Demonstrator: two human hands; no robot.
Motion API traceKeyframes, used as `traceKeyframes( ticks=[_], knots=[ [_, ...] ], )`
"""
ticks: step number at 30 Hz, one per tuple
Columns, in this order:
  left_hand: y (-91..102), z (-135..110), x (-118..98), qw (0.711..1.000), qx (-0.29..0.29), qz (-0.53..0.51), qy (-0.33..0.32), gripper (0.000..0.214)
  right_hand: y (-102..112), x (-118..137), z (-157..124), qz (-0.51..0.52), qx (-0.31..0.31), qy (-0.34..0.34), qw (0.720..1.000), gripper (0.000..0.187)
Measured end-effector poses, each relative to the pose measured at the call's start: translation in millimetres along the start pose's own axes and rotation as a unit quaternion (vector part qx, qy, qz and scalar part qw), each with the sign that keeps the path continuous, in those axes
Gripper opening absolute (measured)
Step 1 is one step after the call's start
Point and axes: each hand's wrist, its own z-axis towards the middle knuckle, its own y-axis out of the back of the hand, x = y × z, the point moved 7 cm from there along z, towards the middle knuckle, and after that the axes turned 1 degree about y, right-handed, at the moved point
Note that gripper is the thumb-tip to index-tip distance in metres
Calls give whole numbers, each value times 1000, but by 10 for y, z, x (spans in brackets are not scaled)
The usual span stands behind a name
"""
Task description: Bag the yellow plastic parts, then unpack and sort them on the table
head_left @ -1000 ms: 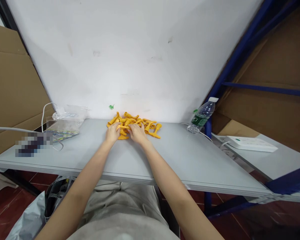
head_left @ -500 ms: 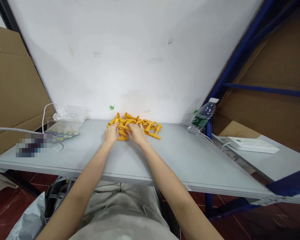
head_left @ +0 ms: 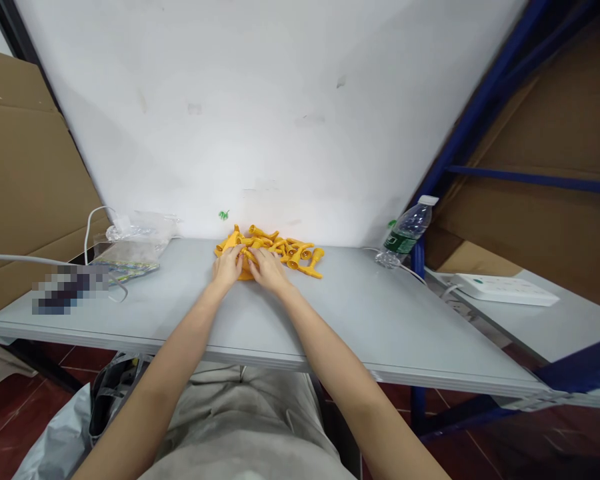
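A pile of yellow plastic pieces [head_left: 300, 256], several with flared, horn-like open ends and curved stems, lies on the grey table against the white panel. At the near left side of that pile, my left hand [head_left: 227, 268] has its fingers closed on a yellow plastic piece [head_left: 247, 253]. My right hand [head_left: 271, 270] grips the same piece from the other side, its fingers bent over it. Both hands hide most of the held piece. More yellow plastic shows under and between the hands.
A clear plastic bottle [head_left: 408, 232] with a green label leans by the blue post at right. Beyond it lies a white power strip [head_left: 504, 289]. Plastic bags [head_left: 136, 245] and a white cable [head_left: 25, 258] are at left. Cardboard [head_left: 25, 180] stands on the left side.
My hands have tipped forward and lowered slightly over the yellow piece, covering more of it. My right hand has shifted a little left. The rest of the pile stays put.
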Motion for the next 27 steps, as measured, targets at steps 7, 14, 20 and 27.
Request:
traceKeyframes(
  ticks=[7, 14, 20, 27],
  knots=[
    [-35, 52, 148, 996, -41, -61, 50, 39, 43, -22, -2, -34, -23, -9, 999, 35],
    [0, 232, 529, 983, -109, -79, 129, 32, 89, -94, -7, -35, -56, -31, 997, 31],
    [39, 454, 1096, 978, -50, 46, 195, 41, 46, -180, -4, -36, -62, -38, 997, 31],
    [103, 536, 1815, 966, 51, 169, 188, 53, 29, -176, -9, -26, -41, -49, 998, 30]
  ],
)
